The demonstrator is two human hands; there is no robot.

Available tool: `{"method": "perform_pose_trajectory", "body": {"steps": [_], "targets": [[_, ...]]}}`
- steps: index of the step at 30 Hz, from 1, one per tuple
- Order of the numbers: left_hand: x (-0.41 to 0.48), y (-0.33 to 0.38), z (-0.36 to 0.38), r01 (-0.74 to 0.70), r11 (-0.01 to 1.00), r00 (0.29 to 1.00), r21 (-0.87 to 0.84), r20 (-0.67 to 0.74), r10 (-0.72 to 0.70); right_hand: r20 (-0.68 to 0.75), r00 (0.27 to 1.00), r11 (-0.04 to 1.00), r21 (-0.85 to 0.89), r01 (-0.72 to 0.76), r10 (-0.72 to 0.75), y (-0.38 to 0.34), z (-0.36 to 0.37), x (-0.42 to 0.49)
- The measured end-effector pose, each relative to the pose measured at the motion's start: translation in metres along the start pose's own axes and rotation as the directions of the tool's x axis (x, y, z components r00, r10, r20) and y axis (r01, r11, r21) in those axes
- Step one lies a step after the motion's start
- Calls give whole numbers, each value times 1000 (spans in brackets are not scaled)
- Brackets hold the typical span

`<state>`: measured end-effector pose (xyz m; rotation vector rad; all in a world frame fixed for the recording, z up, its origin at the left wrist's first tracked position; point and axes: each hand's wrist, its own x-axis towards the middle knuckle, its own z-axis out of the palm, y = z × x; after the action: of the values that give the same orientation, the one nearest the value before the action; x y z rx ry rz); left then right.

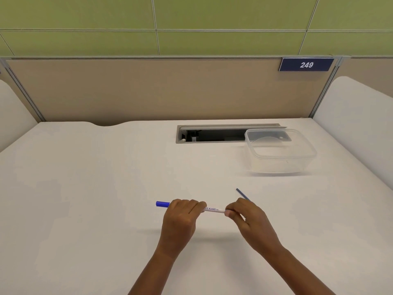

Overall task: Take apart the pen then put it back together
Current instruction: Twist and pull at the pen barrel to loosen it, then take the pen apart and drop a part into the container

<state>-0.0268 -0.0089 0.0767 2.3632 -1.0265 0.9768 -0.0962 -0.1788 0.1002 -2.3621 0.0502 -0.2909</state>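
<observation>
Here both hands' fingers point(194, 206) clamp the pen point(212, 209) reading "ITE BOARD"; a sign point(306, 64) says 249.

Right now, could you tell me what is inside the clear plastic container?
Nothing shows inside the clear container; through its walls only the white desk and part of the desk's cable slot behind it are visible.

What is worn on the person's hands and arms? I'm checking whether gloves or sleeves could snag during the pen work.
Nothing worn is visible. The left hand and right hand are bare, with no gloves, rings, watch or bands in view. Both forearms are uncovered down to the bottom edge of the picture, so no sleeve shows.
</observation>
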Motion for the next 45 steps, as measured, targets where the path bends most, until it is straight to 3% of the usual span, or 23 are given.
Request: {"method": "perform_pose_trajectory", "body": {"steps": [3, 7, 13, 20, 24, 32, 37, 45], "targets": [[1, 0, 0, -8, 1000, 1000, -1, 8, 8, 70, 980, 945, 259, -199, 188, -2, 1, 4], [2, -6, 1, 24, 999, 1000, 24, -15, -23, 168, 872, 688, 554, -470, 461, 5, -2, 12], [1, -8, 3, 13, 998, 1000, 60, -1, -13, 153, 867, 721, 499, -481, 474, 15, -4, 9], [-7, -11, 8, 14, 998, 1000, 64, -10, -14, 186, 853, 681, 530, -505, 488, 23, 4, 7], [-11, -13, 11, 32, 997, 999, 63, -30, -30, 114, 876, 768, 438, -468, 469, 34, 10, 7], [-16, -10, 15, 48, 998, 999, 46, -24, -47, -130, 909, 918, 25, -397, 396, 61, 21, 9], [-17, -10, 15, 55, 998, 998, 44, -4, -55, -179, 943, 903, -281, -323, 281, 74, 28, 11], [-17, -10, 16, 60, 998, 998, 16, 9, -60, -138, 948, 879, -355, -317, 286, 73, 31, 16]]}}
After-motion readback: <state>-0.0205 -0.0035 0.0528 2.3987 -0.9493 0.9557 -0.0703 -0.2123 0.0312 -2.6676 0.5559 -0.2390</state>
